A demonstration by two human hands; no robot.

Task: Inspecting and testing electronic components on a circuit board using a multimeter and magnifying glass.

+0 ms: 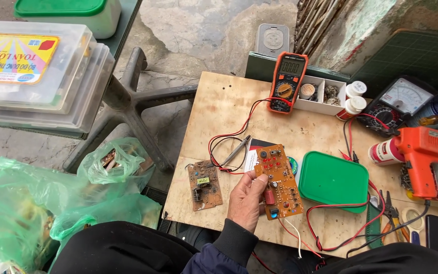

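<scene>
I am sitting outdoors over cracked concrete ground, with a small plywood tabletop (219,101) in front of me. My left hand (247,198) is the only one of my hands that shows; my right is out of sight. The left is closed on an orange circuit board (280,181), thumb across its near edge and fingers curled behind, holding it face up above the front part of the tabletop, with a white wire hanging from its lower end. I place everything else from that board. Just to its left a smaller brown circuit board (205,184) lies flat on the wood. Just to its right sits a green plastic lid (333,181), with red and black leads looping round it. Beyond the board, towards the far edge, an orange-cased digital multimeter (286,82) leans, its red and black probe leads trailing back across the wood towards the board. Right of the multimeter stands a white compartment tray (325,96) of small parts, then two white bottles and a black analogue meter (399,104). Far right of the board lies an orange soldering gun (424,157). Well to the left, off the tabletop, green plastic bags (16,203) are heaped beside stacked clear boxes (36,76).
</scene>
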